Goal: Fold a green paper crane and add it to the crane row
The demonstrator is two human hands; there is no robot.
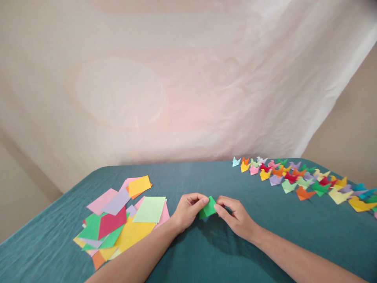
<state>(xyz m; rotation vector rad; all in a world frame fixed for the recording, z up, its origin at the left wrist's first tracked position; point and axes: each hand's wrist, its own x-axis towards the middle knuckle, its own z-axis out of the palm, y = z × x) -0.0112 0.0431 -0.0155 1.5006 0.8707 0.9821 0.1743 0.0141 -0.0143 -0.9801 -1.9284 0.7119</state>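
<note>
A small folded piece of green paper (208,209) is held between my two hands, a little above the table. My left hand (191,210) pinches its upper left side between thumb and fingers. On the opposite edge, the thumb and fingertips of my right hand (234,214) close on the paper's right corner. Some folds show on the green paper, but its back side is hidden. Just left of my left hand lies a loose pile of coloured paper squares (138,232), partly covered by my left forearm.
Several rows of folded paper birds (290,177) in many colours stand along the right side of the table. A teal cloth (188,177) covers the table. Behind its far edge hangs a pale sheet (188,86).
</note>
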